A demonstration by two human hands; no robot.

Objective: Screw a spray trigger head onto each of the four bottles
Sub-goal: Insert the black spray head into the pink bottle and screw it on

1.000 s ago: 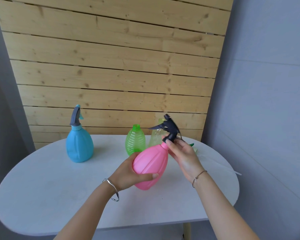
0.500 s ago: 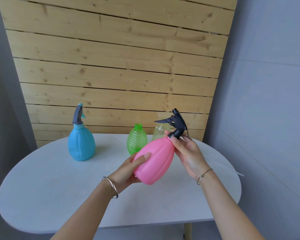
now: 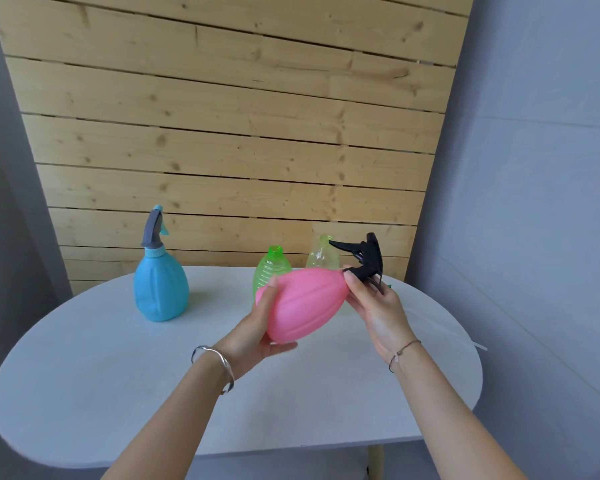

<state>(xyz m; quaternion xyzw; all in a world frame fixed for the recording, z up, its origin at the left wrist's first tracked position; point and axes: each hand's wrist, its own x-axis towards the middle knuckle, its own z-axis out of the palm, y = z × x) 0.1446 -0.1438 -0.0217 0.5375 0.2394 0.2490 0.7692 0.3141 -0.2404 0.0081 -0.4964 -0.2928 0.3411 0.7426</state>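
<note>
A wall of horizontal pale wooden planks stands behind a white oval table, with grey walls on either side. A pink ribbed plastic bottle is held above the middle of the table, tilted almost onto its side, neck towards the right. The left hand is wrapped round the base of the bottle, with the thumb laid over the upper side and the fingers underneath. A black plastic spray trigger head is seated at the neck of the pink bottle, nozzle pointing left. Its collar is pinched by the fingertips of the right hand.

A blue plastic bottle is placed upright at the rear left of the table and is fitted with a grey spray trigger head. A green ribbed translucent bottle and a pale yellow clear bottle stand behind the pink bottle, each with an open neck. A silver bangle is worn on the left wrist and a thin cord bracelet on the right.
</note>
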